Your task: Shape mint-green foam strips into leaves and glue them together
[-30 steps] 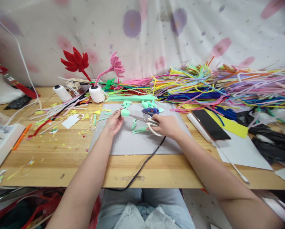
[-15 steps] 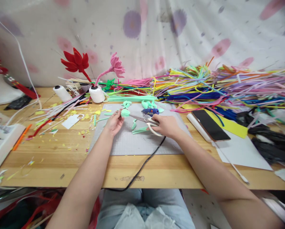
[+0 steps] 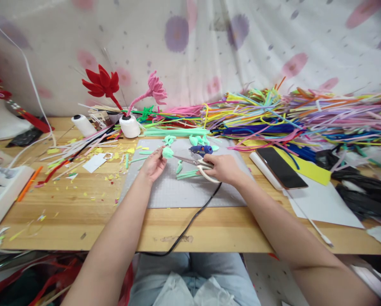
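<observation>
Between the fingertips of my left hand (image 3: 154, 164) is a small mint-green fuzzy petal piece (image 3: 168, 152), which looks made of pipe cleaner. My right hand (image 3: 221, 168) is closed around the handles of a pair of scissors (image 3: 190, 160). The blades point left, with their tips at the right edge of the petal piece; whether they touch it I cannot tell. Both hands are over a grey cutting mat (image 3: 177, 195). Beyond the scissors lies a blue glue gun (image 3: 201, 149). More mint-green pieces (image 3: 197, 140) and cut green stems (image 3: 188, 174) rest on the mat.
A large heap of coloured pipe cleaners (image 3: 257, 112) runs along the back. Red (image 3: 103, 81) and pink (image 3: 156, 88) fuzzy flowers stand behind a white spool (image 3: 129, 126). To the right lies a phone (image 3: 281, 167); a black cord (image 3: 193, 221) crosses the front edge. Scraps litter the left.
Both hands stay in nearly the same place. The petal piece has turned slightly in my left fingers, and the scissor blades look a little closer together.
</observation>
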Demonstrator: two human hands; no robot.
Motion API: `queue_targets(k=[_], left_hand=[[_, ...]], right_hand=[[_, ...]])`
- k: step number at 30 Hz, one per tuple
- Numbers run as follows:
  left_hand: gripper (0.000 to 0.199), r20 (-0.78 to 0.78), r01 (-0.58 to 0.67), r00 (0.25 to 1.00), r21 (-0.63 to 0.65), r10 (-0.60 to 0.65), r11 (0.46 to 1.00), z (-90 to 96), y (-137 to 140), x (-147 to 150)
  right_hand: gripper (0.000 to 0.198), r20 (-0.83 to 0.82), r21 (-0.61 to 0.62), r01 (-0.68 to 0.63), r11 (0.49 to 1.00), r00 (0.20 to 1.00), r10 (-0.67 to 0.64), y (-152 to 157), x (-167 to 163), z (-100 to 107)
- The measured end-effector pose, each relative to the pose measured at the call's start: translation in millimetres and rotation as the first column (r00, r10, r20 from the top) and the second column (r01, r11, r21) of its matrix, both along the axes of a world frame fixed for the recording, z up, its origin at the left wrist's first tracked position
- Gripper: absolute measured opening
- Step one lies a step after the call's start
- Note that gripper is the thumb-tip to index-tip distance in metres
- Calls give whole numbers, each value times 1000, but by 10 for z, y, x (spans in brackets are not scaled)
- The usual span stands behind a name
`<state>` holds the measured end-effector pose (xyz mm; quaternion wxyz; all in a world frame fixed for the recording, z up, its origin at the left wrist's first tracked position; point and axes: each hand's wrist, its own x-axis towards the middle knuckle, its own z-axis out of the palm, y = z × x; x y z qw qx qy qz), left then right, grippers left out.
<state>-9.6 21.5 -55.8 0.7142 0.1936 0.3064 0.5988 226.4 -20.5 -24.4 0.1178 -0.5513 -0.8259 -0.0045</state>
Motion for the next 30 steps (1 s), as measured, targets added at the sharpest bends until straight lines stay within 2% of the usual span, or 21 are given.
queue_targets(k=[11,20,30], left_hand=[[11,-9,-32,999,3,32,999,6,-3,6],[7,-84,-39,996,24,41,999,30,-37,41],[7,-101,-55,993,43,59,998,38,-41,45]], right_hand=[[40,11,-12,-9,1000,1000,10,-14,14,38],[35,38,-28,2,1000,999,-1,-28,8,73],[33,48,-20,8,1000,999,-7,-26,28,94]])
